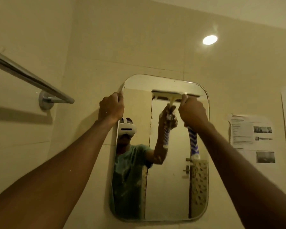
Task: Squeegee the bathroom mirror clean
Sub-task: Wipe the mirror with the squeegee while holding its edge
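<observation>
Our forearms (64, 171) rise from the bottom corners toward the mirror (168, 195), bare to the edge of view. We have our left hand (111, 107) on the mirror's upper left edge, with the fingers curled round the rim and the knuckles toward us. Our right hand (193, 111) is a fist clamped tight on the squeegee (193, 141), gripping it high up, close under the head. The blade lies level across the upper right part of the glass, just below the top edge and touching it. Below our fist the blue-and-white handle hangs down in front of the glass, tilted a little to the right.

The mirror is a tall pane with rounded corners, fixed to a pale tiled wall (139, 38). In it we see ourselves reflected, with a white headset (127, 128), a green shirt (130, 162), and the raised arm with the tool doubled just left of the real one. A pale door (167, 162) with a latch shows behind us in the glass.

To the left, a chrome rail (31, 76) runs along the wall, and its round mount sits near the mirror's upper left corner. On the right, a printed sheet (251, 134) with small pictures is stuck to the tiles, just beside the mirror. High on the wall a round light (209, 40) glares.
</observation>
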`<state>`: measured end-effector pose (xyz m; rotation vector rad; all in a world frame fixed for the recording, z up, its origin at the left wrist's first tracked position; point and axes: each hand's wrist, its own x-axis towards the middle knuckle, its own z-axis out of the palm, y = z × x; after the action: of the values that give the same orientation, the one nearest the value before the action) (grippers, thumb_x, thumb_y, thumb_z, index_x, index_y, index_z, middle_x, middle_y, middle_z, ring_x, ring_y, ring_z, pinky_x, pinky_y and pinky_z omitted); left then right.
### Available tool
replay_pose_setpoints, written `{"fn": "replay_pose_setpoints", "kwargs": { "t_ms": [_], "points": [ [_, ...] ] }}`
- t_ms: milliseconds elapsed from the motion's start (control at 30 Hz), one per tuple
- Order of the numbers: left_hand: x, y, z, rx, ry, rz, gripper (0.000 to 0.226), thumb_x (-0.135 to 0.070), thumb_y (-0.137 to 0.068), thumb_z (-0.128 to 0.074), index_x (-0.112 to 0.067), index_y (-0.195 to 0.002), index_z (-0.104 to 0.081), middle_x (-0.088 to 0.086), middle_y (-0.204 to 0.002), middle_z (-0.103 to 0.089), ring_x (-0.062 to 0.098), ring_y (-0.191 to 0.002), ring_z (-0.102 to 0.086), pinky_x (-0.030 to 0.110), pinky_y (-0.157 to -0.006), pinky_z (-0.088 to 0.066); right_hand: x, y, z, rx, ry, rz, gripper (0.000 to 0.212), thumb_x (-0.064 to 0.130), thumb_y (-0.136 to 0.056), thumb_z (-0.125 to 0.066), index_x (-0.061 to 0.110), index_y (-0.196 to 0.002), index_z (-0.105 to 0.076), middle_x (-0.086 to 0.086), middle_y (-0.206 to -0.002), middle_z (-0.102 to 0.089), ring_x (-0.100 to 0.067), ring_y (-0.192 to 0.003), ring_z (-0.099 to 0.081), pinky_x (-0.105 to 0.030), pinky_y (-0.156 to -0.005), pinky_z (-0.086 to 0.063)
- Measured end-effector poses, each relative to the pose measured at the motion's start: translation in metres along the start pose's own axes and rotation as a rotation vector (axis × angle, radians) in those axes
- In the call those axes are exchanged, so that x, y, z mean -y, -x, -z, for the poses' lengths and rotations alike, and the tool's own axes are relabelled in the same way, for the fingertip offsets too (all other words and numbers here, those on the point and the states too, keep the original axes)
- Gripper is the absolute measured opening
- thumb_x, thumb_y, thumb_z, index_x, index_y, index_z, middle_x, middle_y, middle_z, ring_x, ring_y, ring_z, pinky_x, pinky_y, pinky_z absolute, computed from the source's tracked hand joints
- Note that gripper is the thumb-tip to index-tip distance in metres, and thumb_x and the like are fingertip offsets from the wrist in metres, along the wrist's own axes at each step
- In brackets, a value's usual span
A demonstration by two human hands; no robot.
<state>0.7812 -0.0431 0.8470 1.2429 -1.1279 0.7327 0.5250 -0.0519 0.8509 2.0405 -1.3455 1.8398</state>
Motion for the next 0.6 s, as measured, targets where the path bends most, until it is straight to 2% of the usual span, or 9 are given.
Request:
{"fn": "replay_pose_setpoints", "kwargs": {
  "t_ms": [67, 233, 333, 467, 533, 600],
  "points": [
    [0.003, 0.000, -0.002, -0.021, -0.001, -0.031, 0.043, -0.035, -0.103, -0.031, -0.012, -0.076, -0.055, 0.006, -0.065, -0.057, 0.015, -0.049, -0.046, 0.026, -0.050, -0.029, -0.019, 0.035, -0.015, 0.040, -0.013, -0.002, 0.043, 0.041, -0.101, -0.030, 0.017, -0.075, -0.056, 0.001, -0.055, -0.059, -0.006, -0.035, -0.054, -0.020, -0.035, -0.044],
    [0.001, 0.003, 0.002, -0.027, -0.020, -0.091, 0.048, -0.035, -0.103, -0.030, -0.003, -0.089, -0.062, 0.017, -0.078, -0.069, 0.031, -0.065, -0.061, 0.037, -0.066, -0.046, -0.041, 0.108, -0.036, 0.080, 0.066, 0.020, 0.047, 0.045, -0.101, -0.024, 0.022, -0.069, -0.050, 0.004, -0.054, -0.055, -0.005, -0.039, -0.051, -0.016, -0.038, -0.035],
    [0.000, 0.002, 0.004, -0.002, -0.025, -0.106, 0.050, -0.036, -0.103, -0.029, -0.002, -0.093, -0.063, 0.018, -0.079, -0.070, 0.036, -0.072, -0.065, 0.039, -0.071, -0.050, -0.020, 0.077, -0.018, 0.053, 0.001, 0.027, 0.047, 0.037, -0.103, -0.030, 0.018, -0.066, -0.052, 0.001, -0.051, -0.054, -0.004, -0.030, -0.051, -0.013, -0.029, -0.036],
    [0.004, 0.002, 0.003, -0.007, -0.012, -0.120, 0.048, -0.036, -0.103, -0.031, -0.002, -0.093, -0.064, 0.017, -0.077, -0.069, 0.033, -0.068, -0.063, 0.033, -0.063, -0.043, 0.021, -0.008, 0.015, -0.073, -0.030, 0.063, 0.052, 0.036, -0.103, -0.029, 0.004, -0.073, -0.058, -0.005, -0.057, -0.058, -0.016, -0.039, -0.059, -0.030, -0.043, -0.053],
    [0.005, 0.002, 0.001, -0.014, -0.012, -0.127, 0.048, -0.036, -0.103, -0.031, -0.003, -0.091, -0.064, 0.017, -0.076, -0.069, 0.034, -0.068, -0.063, 0.034, -0.063, -0.043, 0.028, -0.032, 0.019, -0.072, 0.040, 0.054, 0.046, 0.033, -0.103, -0.029, 0.004, -0.081, -0.057, -0.004, -0.061, -0.058, -0.017, -0.042, -0.059, -0.028, -0.042, -0.048],
    [0.006, 0.002, 0.000, -0.025, -0.012, -0.130, 0.048, -0.036, -0.103, -0.031, -0.004, -0.087, -0.063, 0.017, -0.074, -0.069, 0.034, -0.067, -0.062, 0.032, -0.061, -0.039, 0.022, -0.027, 0.011, -0.071, 0.064, 0.051, 0.047, 0.034, -0.103, -0.027, 0.005, -0.081, -0.056, -0.004, -0.061, -0.057, -0.013, -0.039, -0.056, -0.024, -0.039, -0.043]
  ]
}}
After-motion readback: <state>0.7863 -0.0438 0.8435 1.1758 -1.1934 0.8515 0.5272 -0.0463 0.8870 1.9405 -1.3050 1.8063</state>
